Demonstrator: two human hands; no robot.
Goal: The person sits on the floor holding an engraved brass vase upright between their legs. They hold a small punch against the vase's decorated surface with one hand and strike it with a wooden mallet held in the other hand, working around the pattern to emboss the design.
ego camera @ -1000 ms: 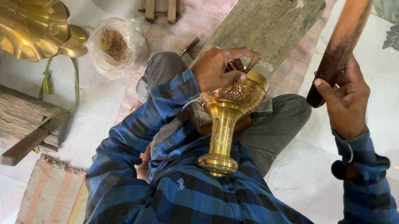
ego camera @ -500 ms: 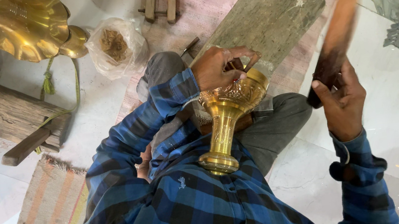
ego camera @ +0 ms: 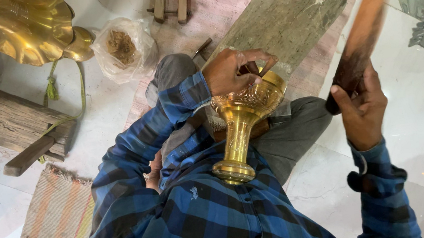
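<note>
Gripping the brass goblet (ego camera: pixel 242 126) rim, left hand (ego camera: pixel 230 71) pinches; right hand (ego camera: pixel 362 110) clasps a wooden mallet (ego camera: pixel 360 43) apart.

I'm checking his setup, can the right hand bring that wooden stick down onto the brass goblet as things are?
Probably yes: the right hand holds the wooden stick raised beside the brass goblet, with open space between; the left hand covers only the rim's far side.
</note>
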